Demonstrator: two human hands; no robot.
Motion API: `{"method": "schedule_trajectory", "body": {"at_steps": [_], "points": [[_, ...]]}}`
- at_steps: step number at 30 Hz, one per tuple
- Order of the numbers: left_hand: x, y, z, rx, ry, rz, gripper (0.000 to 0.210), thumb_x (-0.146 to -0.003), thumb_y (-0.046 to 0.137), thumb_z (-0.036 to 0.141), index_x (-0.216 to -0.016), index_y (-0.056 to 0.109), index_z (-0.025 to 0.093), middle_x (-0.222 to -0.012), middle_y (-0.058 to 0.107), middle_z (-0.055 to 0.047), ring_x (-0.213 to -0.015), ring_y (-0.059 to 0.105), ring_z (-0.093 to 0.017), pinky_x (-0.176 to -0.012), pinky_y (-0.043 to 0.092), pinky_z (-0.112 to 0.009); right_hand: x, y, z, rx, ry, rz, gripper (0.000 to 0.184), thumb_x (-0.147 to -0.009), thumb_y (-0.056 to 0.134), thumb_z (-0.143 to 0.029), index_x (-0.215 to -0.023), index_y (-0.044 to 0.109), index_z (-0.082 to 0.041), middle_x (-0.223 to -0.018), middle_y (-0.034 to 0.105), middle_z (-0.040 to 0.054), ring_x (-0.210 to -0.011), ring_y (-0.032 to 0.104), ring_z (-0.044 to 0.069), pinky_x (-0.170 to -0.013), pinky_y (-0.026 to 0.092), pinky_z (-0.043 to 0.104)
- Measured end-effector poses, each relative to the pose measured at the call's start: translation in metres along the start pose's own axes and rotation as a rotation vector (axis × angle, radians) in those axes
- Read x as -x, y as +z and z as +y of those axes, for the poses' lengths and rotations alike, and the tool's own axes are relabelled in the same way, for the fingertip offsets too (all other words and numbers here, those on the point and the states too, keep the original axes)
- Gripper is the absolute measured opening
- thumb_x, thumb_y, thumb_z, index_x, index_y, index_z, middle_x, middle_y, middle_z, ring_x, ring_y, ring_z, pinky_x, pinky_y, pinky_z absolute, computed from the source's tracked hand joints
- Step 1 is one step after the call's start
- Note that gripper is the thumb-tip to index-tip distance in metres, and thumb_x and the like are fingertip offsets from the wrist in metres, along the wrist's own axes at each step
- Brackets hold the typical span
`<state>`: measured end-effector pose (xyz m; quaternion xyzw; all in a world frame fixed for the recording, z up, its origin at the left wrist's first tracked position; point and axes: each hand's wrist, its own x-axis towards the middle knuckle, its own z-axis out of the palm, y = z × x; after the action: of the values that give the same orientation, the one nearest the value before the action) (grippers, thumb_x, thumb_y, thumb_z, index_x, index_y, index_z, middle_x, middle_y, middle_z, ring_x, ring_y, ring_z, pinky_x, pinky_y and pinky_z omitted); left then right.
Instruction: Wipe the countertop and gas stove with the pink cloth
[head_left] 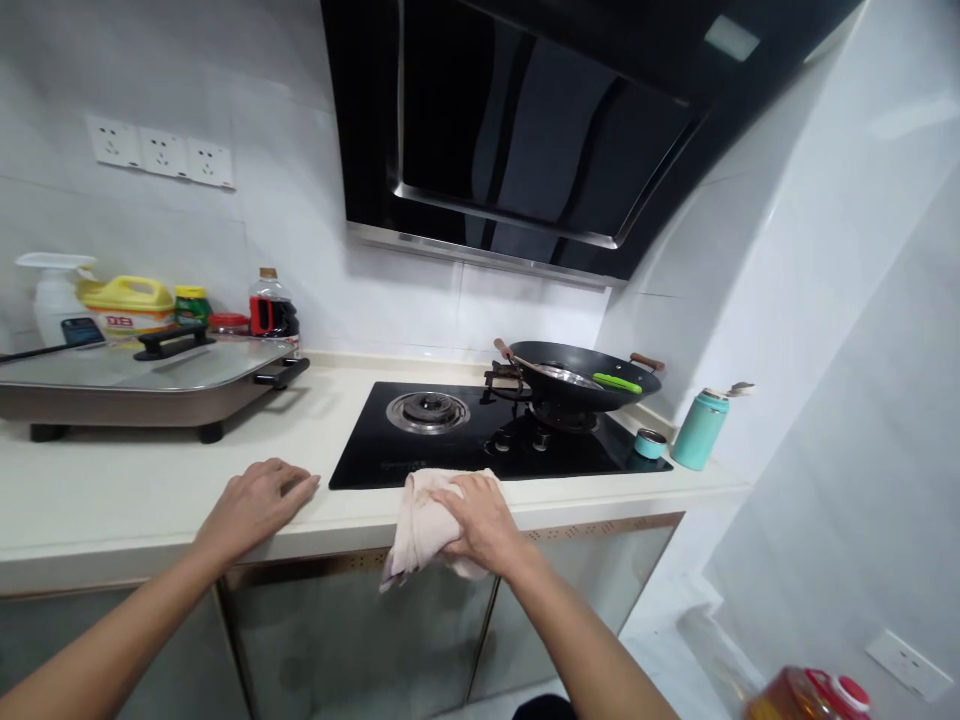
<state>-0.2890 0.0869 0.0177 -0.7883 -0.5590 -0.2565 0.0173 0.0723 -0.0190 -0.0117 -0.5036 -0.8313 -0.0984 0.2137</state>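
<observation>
My right hand grips a pale pink cloth at the front edge of the black gas stove. Part of the cloth lies on the stove and counter edge, and the rest hangs down over the front. My left hand rests on the white counter left of the stove, fingers loosely bent and holding nothing. Behind the cloth, the left burner is bare. A black wok with wooden handles sits over the right burner, with a green-handled utensil in it.
A lidded electric pan stands on the left counter, with a spray bottle, a yellow jug and a dark sauce bottle behind. A teal flask and its cup are at right. A range hood overhangs the stove.
</observation>
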Motion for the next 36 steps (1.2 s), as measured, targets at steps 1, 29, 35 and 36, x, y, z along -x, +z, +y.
{"method": "schedule_trajectory", "body": {"at_steps": [1, 29, 35, 36], "points": [[0.0, 0.0, 0.0, 0.0, 0.0, -0.003, 0.05, -0.089, 0.046, 0.06, -0.096, 0.082, 0.026, -0.112, 0.077, -0.009, -0.112, 0.065, -0.035, -0.096, 0.049, -0.044, 0.005, -0.002, 0.007, -0.008, 0.008, -0.007, 0.086, -0.07, 0.091, -0.055, -0.145, 0.056, -0.035, -0.137, 0.058, 0.0084, -0.123, 0.049, 0.03, -0.108, 0.035, 0.045], [0.006, -0.001, 0.009, -0.036, 0.005, -0.023, 0.051, -0.093, 0.041, 0.057, -0.096, 0.08, 0.025, -0.114, 0.075, -0.009, -0.112, 0.063, -0.033, -0.094, 0.045, -0.042, 0.26, -0.106, 0.217, 0.245, 0.959, 0.13, 0.041, -0.087, 0.051, -0.046, -0.111, 0.071, -0.02, -0.118, 0.066, 0.0155, -0.125, 0.06, 0.034, -0.102, 0.051, 0.043], [0.005, 0.001, 0.009, -0.066, 0.017, -0.006, 0.051, -0.094, 0.041, 0.056, -0.095, 0.08, 0.024, -0.112, 0.075, -0.009, -0.11, 0.063, -0.032, -0.091, 0.045, -0.041, 0.218, -0.136, 0.216, 0.337, 1.152, 0.054, 0.063, -0.094, 0.044, -0.057, -0.142, 0.057, -0.018, -0.124, 0.066, 0.0207, -0.109, 0.069, 0.034, -0.087, 0.054, 0.044], [0.005, 0.001, 0.009, -0.068, 0.012, -0.006, 0.05, -0.094, 0.041, 0.056, -0.094, 0.08, 0.024, -0.112, 0.075, -0.009, -0.109, 0.064, -0.032, -0.091, 0.045, -0.04, 0.203, -0.135, 0.213, 0.35, 1.126, -0.001, 0.061, -0.095, 0.043, -0.056, -0.14, 0.058, -0.018, -0.123, 0.066, 0.0208, -0.107, 0.07, 0.034, -0.086, 0.053, 0.044]]}}
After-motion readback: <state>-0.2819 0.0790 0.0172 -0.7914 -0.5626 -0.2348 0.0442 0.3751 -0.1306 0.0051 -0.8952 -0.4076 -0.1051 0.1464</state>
